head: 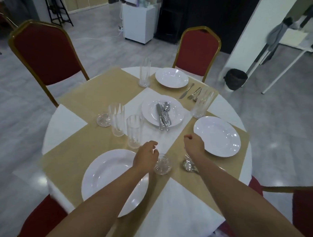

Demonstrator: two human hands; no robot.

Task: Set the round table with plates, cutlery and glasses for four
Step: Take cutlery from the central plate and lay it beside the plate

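I am setting a glass (162, 164) near the table's (66, 119) near edge, between the near plate (113, 181) and the cutlery (188, 165). My left hand (146, 157) curls loosely against it; whether it grips, I cannot tell. My right hand (194, 144) is fisted, seemingly empty. Next, probably, the centre plate (163, 110) goes to the bare left edge, skirting two tall glasses (134, 131).

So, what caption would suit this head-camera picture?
Setting a round table: left hand beside a small glass, right hand curled near cutlery.
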